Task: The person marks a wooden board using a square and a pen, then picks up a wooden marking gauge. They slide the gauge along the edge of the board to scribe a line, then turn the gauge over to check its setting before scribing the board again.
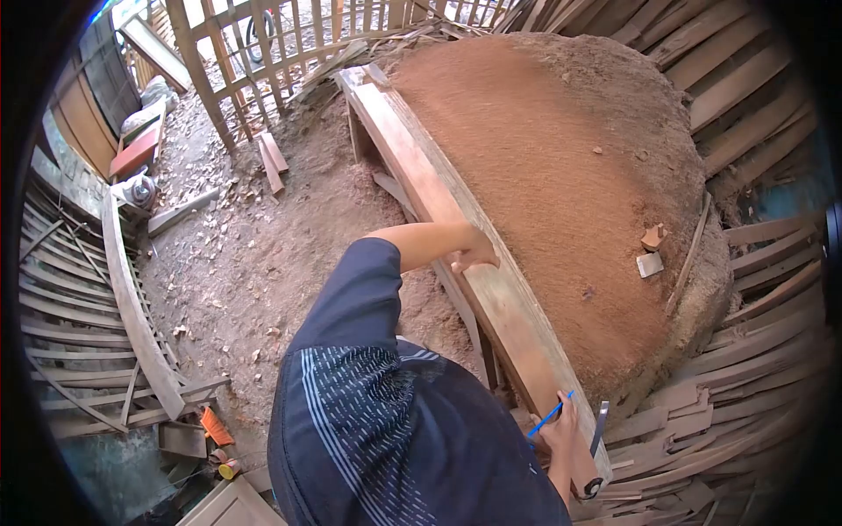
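Note:
A long wooden plank runs diagonally from the upper middle to the lower right on a raised support. My left hand is on the plank near its middle, fingers bent and closed over its width. Near the lower end, my right hand rests at the plank, its fingers closed around a thin blue pencil. Just beyond that hand, a tape measure lies by the plank's end, and a strip that looks like its blade sticks up past the edge.
Beyond the plank rises a large sawdust mound with small wood offcuts on it. Stacked boards line the right side. A slatted fence stands at the top left, and an orange brush lies at the lower left.

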The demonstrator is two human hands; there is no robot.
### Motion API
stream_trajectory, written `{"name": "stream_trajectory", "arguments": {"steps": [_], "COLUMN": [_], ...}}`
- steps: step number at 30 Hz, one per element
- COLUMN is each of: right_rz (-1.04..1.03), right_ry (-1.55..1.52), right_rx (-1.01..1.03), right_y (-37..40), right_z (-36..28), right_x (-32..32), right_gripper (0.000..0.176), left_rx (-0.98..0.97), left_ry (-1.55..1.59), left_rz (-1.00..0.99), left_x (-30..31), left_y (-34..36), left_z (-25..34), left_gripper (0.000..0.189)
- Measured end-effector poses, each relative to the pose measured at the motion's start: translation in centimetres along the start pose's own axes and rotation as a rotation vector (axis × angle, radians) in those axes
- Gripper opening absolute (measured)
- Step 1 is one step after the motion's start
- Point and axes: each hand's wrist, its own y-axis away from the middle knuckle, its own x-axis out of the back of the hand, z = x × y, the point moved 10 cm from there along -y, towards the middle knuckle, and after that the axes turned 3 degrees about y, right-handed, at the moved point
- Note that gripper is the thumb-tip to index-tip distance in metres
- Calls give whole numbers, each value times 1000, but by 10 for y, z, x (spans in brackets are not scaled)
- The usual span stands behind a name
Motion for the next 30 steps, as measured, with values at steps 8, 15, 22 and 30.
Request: {"name": "stream_trajectory", "arguments": {"steps": [8,15,22,30], "right_rz": [-2,-47,180,1146], "right_ry": [-11,-88,-42,34], "right_rx": [-164,-122,-17,-864], "right_y": [-38,-40,-32,229], "right_z": [30,35,27,178], "right_x": [-46,-68,-49,77], "right_gripper": [90,89,80,24], "left_rx": [133,281,192,244], "left_ry": [-290,-55,-27,-18], "left_rz": [43,252,408,612], "left_x": [-14,3,-31,-54], "left_y": [5,51,26,15], "left_z": [-42,6,77,131], "left_gripper": [102,134,131,125]}}
